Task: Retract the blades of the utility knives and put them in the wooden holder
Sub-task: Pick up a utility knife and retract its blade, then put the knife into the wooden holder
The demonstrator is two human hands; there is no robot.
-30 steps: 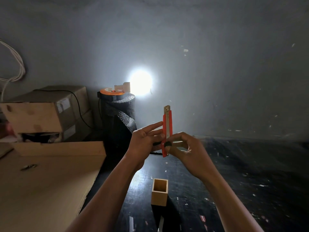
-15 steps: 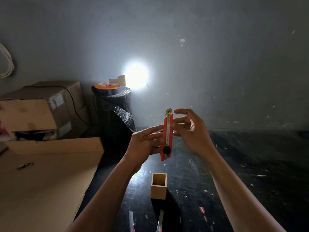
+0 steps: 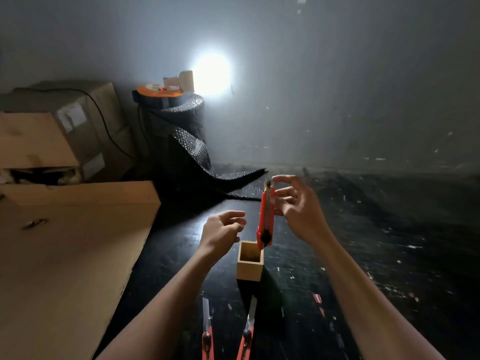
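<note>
My right hand (image 3: 298,206) pinches the upper end of a red utility knife (image 3: 265,216), which hangs upright with its blade drawn in. The knife's lower end with the black knob sits just above the far right rim of the square wooden holder (image 3: 250,269) on the dark floor. My left hand (image 3: 223,231) hovers to the left of the knife, fingers loosely curled, holding nothing. Two more red utility knives lie on the floor in front of the holder, one on the left (image 3: 207,331) and one on the right (image 3: 248,331), both with blades extended.
A large flat cardboard sheet (image 3: 67,255) covers the floor on the left. Cardboard boxes (image 3: 52,131) are stacked behind it. A black roll of bubble wrap (image 3: 179,136) stands near the wall with an orange reel on top. A bright light spot glares on the wall.
My left hand has let go of the knife and dropped away to the left. My right hand has lowered the knife toward the holder's opening. The camera has tilted down, showing the two floor knives.
</note>
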